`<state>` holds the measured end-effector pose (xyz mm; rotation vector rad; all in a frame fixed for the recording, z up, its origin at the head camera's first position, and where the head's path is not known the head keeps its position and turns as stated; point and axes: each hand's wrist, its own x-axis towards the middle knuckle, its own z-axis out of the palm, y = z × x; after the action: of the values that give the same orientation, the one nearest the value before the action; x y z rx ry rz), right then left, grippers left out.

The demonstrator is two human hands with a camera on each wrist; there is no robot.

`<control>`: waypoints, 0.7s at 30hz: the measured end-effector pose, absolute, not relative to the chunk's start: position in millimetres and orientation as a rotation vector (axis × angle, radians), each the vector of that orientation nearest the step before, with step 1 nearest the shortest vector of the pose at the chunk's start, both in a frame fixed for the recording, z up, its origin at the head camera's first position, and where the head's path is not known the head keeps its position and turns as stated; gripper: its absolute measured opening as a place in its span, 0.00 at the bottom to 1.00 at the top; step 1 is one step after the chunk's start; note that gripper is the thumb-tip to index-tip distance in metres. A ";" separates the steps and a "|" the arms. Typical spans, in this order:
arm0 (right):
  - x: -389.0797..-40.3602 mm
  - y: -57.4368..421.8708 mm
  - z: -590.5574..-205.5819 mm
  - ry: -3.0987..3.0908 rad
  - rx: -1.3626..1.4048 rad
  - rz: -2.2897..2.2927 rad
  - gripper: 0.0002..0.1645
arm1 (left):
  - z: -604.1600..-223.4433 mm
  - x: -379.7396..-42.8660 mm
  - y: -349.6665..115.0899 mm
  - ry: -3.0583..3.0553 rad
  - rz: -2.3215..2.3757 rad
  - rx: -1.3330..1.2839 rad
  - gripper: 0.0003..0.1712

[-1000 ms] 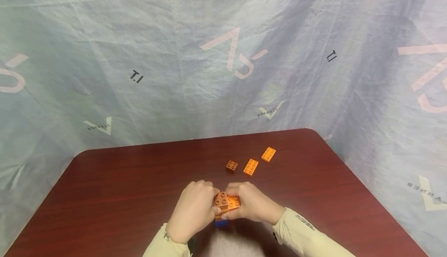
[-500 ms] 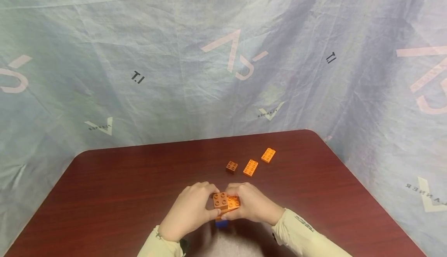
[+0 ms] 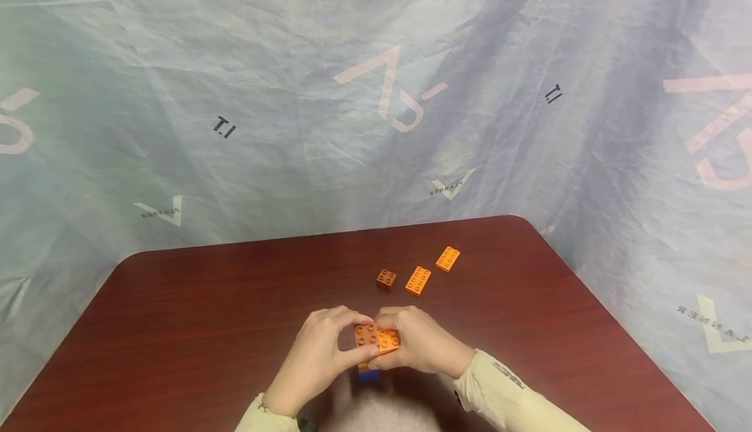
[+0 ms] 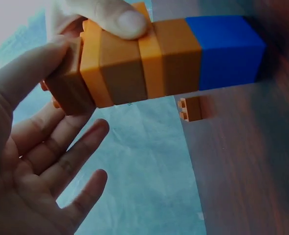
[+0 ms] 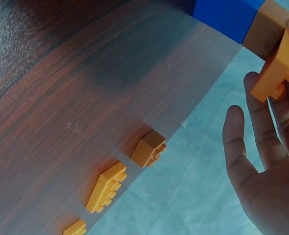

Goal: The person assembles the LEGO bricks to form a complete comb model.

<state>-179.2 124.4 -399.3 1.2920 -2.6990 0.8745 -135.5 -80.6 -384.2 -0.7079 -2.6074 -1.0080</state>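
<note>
A tower of toy building bricks stands before me, with a blue brick (image 4: 232, 54) at its base. Above the blue, brown bricks and orange plates alternate up to a studded brown brick (image 3: 365, 334) on top. My left hand (image 3: 320, 350) pinches that top brick between thumb and index finger; its other fingers are spread in the left wrist view. On the other side my right hand (image 3: 425, 340) grips the tower around its upper orange plate (image 3: 388, 340), thumb on the near side. In the right wrist view the right hand's grip is partly cut off.
Beyond the hands a loose brown brick (image 3: 386, 279) lies on the dark red table (image 3: 235, 301). To its right are two orange plates, a nearer orange plate (image 3: 418, 280) and a farther orange plate (image 3: 448, 258). A pale printed cloth (image 3: 294, 125) hangs behind the table.
My left hand has tilted back and its thumb and index finger have spread into a wider arch at the top brown brick. My right hand and the tower look nearly still.
</note>
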 end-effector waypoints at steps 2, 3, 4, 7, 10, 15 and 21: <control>-179.3 124.0 -398.6 -2.704 1.290 0.876 0.20 | -384.0 -134.4 -80.7 -2.614 -0.999 -0.698 0.17; -179.3 124.0 -398.2 -2.708 1.289 0.876 0.20 | -383.7 -134.0 -80.5 -2.619 -0.995 -0.696 0.17; -179.4 123.9 -398.0 -2.712 1.287 0.876 0.20 | -383.3 -133.8 -80.2 -2.625 -0.996 -0.695 0.17; -179.0 123.9 -396.8 -2.723 1.281 0.877 0.19 | -382.7 -133.4 -79.8 -2.642 -1.016 -0.688 0.18; -178.4 124.0 -395.7 -2.733 1.277 0.882 0.19 | -383.7 -133.3 -79.8 -2.654 -1.057 -0.673 0.19; -178.3 123.5 -396.1 -2.750 1.268 0.888 0.19 | -387.7 -133.0 -80.4 -2.655 -1.123 -0.643 0.21; -179.0 123.6 -398.6 -2.730 1.262 0.904 0.19 | -388.5 -135.1 -80.3 -2.664 -1.111 -0.662 0.20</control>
<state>-179.0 123.6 -398.6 1.2621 -2.7300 0.9035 -135.1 -80.3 -388.5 -0.6618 -2.6637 -1.1112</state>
